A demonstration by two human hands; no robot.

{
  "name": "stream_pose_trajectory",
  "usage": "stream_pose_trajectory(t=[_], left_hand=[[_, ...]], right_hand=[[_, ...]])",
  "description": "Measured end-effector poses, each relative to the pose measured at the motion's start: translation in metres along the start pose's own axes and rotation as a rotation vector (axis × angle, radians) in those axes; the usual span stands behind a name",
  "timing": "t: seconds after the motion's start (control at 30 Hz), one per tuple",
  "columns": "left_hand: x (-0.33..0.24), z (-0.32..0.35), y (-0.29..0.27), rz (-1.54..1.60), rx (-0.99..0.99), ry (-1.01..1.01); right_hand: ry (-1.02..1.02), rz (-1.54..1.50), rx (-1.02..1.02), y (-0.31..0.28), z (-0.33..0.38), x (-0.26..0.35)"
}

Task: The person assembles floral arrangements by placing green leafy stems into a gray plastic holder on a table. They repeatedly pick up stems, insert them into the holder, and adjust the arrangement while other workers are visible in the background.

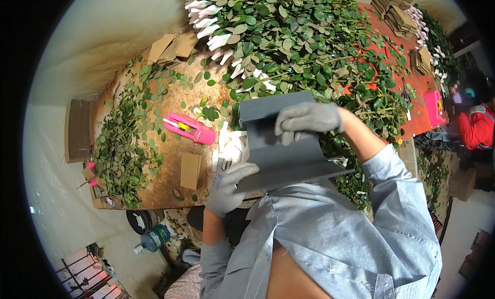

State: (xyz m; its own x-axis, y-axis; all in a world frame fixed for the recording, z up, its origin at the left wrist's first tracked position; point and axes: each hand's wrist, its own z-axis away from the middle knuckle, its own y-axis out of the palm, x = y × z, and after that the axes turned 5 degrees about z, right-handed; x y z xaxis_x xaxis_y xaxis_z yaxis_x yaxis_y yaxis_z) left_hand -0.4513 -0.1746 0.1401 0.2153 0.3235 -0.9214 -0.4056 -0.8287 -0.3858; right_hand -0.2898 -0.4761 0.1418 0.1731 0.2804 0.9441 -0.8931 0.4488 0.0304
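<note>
A dark grey corrugated cardboard sheet (283,157) lies bent in front of my body, with its ribbed far flap (273,107) raised. My left hand (227,190), in a grey glove, grips the sheet's near left corner, with fingers along its edge. Also gloved in grey, my right hand (308,119) hovers over or touches the sheet near the far flap. Its bent fingers are apart, and the fingertips are slightly blurred. Just left of the sheet are a pink tape dispenser (190,129) and some crumpled white paper (232,144).
Long leafy stems with pale wrapped flower heads (209,30) pile up across the far side. Loose leaves (121,149) cover the table's left. Brown cardboard pieces (192,170) lie on the brown table (160,167). At far right is another person in red (477,126), by a second pink dispenser (434,108).
</note>
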Motion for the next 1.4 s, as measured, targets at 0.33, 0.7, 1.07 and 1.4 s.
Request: stream_pose_trajectory(t=[0.33,0.7,1.07,1.4], left_hand=[[0.007,0.015,0.02,-0.337,0.01,-0.039],[-0.009,-0.04,-0.026,-0.2,-0.039,-0.316],[0.033,-0.051,0.085,-0.951,0.227,-0.014],[0.124,-0.049,0.011,-0.833,-0.116,-0.34]], right_hand=[[0.214,1.003,0.046,0.072,-0.072,-0.061],[0.149,1.052,0.029,0.075,-0.065,-0.075],[0.134,1.132,0.017,0.077,-0.07,-0.073],[0.187,1.068,0.03,0.077,-0.072,-0.068]])
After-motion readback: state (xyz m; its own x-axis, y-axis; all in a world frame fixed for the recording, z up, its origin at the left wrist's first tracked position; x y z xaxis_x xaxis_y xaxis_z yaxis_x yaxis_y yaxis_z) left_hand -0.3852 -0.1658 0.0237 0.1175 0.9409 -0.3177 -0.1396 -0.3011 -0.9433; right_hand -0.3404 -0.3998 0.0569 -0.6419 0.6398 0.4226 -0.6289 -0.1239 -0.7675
